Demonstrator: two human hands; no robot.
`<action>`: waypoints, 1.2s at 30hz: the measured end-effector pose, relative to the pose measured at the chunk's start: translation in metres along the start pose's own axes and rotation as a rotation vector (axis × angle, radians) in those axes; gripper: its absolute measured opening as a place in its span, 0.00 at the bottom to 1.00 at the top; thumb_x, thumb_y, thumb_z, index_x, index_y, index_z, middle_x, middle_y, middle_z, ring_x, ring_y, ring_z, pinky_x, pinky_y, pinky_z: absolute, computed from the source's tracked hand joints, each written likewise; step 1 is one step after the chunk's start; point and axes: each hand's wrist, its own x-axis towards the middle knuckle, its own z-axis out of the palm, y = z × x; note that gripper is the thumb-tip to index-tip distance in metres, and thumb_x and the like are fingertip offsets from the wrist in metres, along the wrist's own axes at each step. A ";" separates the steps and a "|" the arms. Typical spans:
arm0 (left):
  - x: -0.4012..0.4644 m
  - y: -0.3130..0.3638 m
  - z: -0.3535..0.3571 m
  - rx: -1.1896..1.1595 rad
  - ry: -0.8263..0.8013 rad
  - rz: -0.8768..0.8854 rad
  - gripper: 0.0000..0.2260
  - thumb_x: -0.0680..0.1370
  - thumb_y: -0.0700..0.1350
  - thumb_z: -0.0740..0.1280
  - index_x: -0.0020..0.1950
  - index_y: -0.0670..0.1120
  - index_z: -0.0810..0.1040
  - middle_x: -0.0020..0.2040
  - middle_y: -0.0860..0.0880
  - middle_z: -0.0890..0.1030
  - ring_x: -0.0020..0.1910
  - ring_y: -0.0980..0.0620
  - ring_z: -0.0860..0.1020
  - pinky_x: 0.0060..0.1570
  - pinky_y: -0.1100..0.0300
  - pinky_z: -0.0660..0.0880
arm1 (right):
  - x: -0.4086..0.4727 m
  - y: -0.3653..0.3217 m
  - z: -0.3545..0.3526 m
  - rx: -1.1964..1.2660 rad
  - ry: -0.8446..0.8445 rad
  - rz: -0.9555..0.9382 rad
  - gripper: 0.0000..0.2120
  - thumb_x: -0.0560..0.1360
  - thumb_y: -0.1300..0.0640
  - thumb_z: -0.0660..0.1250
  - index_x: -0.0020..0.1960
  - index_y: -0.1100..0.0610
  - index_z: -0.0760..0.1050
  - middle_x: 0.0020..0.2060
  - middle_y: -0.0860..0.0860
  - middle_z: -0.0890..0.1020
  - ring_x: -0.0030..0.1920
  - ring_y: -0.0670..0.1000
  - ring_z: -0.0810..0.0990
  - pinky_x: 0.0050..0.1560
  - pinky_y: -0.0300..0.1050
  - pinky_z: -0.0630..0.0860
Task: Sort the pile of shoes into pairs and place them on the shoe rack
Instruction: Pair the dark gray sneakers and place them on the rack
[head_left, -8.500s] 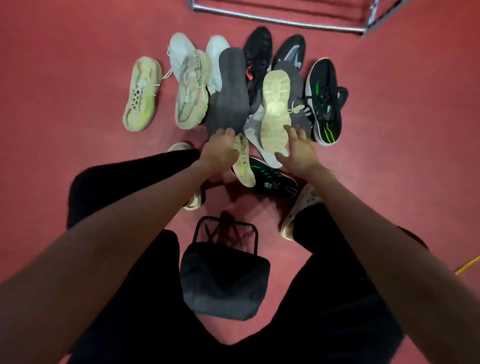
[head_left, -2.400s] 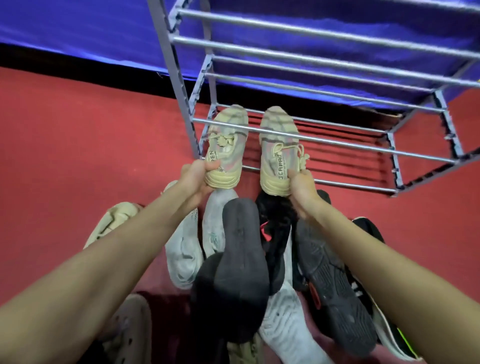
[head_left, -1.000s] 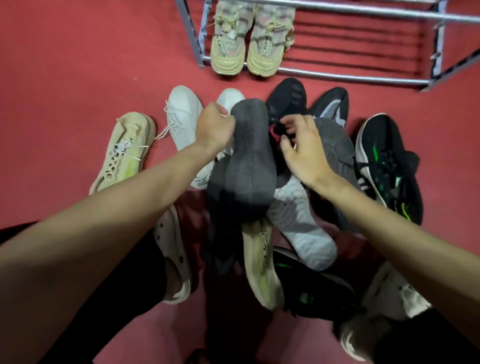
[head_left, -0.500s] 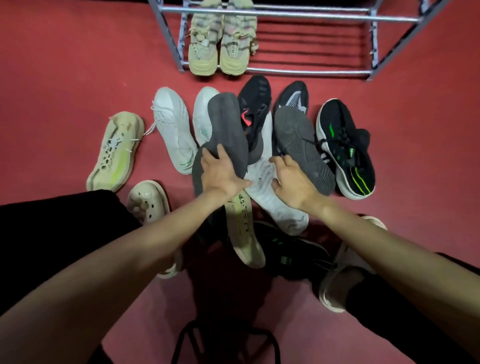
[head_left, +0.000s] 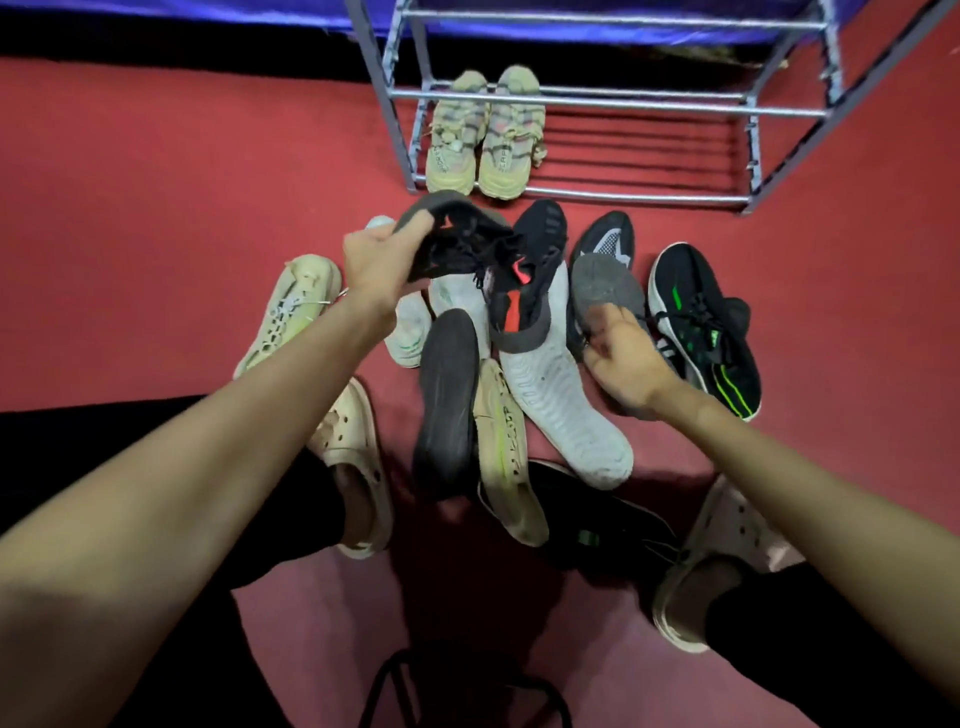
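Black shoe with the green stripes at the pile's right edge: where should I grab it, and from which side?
Take the black green-striped shoe by its heel collar, from above on the right. It sits upright, opening upward, and that side faces bare floor; the left is crowded by the right hand.

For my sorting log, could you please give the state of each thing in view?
Beige pair: side by side on the rack's bottom shelf.
Black shoe with red mark: lifted, held by left hand.
Grey-soled shoe: sole up, right hand gripping it.
White shoe: sole up in the pile.
Black-green shoe: upright on the floor.
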 end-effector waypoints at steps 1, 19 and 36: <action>-0.001 0.004 -0.005 -0.022 -0.006 0.009 0.09 0.71 0.46 0.72 0.32 0.48 0.76 0.24 0.56 0.79 0.26 0.60 0.79 0.35 0.58 0.81 | 0.001 -0.005 -0.005 0.035 0.026 0.009 0.20 0.74 0.66 0.60 0.65 0.64 0.65 0.59 0.63 0.71 0.62 0.61 0.70 0.58 0.44 0.66; -0.018 0.014 -0.011 0.118 -0.546 -0.275 0.17 0.72 0.61 0.68 0.52 0.51 0.80 0.51 0.49 0.85 0.47 0.43 0.85 0.44 0.51 0.82 | -0.006 -0.015 -0.029 0.421 -0.150 -0.039 0.08 0.73 0.60 0.70 0.52 0.55 0.75 0.49 0.53 0.83 0.50 0.50 0.81 0.58 0.46 0.76; -0.011 -0.156 -0.010 0.953 -0.295 -0.425 0.43 0.66 0.47 0.77 0.75 0.41 0.57 0.72 0.40 0.65 0.72 0.41 0.65 0.69 0.53 0.66 | 0.015 0.012 0.033 0.582 0.169 0.258 0.16 0.79 0.52 0.61 0.54 0.65 0.74 0.50 0.58 0.80 0.53 0.55 0.78 0.52 0.44 0.71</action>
